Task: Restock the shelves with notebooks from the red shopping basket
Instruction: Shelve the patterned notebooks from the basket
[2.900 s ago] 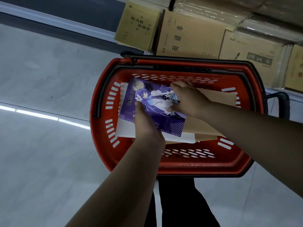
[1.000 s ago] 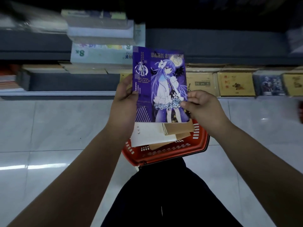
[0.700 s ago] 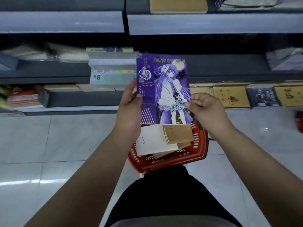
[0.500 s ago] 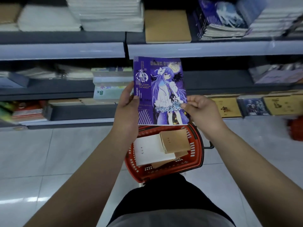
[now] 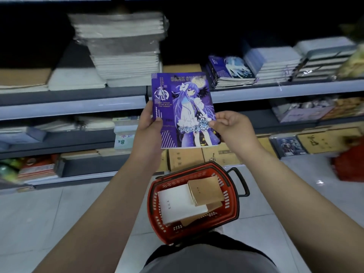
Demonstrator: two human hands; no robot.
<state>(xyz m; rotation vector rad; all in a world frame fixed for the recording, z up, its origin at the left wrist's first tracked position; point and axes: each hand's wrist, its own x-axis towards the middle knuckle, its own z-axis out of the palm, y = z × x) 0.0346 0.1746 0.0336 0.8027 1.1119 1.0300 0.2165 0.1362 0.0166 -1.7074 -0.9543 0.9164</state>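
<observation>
A purple notebook [image 5: 183, 109] with an anime figure and "DARK SYSTEM" on its cover is held upright in front of the shelves. My left hand [image 5: 149, 133] grips its left edge, thumb on the cover. My right hand [image 5: 230, 129] pinches its right edge. Below, the red shopping basket [image 5: 232, 194] stands on the floor, holding a white notebook [image 5: 177, 203] and brown notebooks [image 5: 206, 190]. A stack of similar purple notebooks [image 5: 228, 71] lies on the shelf [image 5: 275, 90] just right of the held one.
Tall wrapped stacks of white notebooks [image 5: 122, 50] fill the upper shelf at left. Lower shelves hold more stationery and brown boxes [image 5: 197, 156] at floor level. Another red object [image 5: 348, 166] sits at the far right. Tiled floor surrounds the basket.
The notebook came out of the basket and is now raised before the shelves. My view has tilted upward, so higher shelves appear; both hands keep their hold.
</observation>
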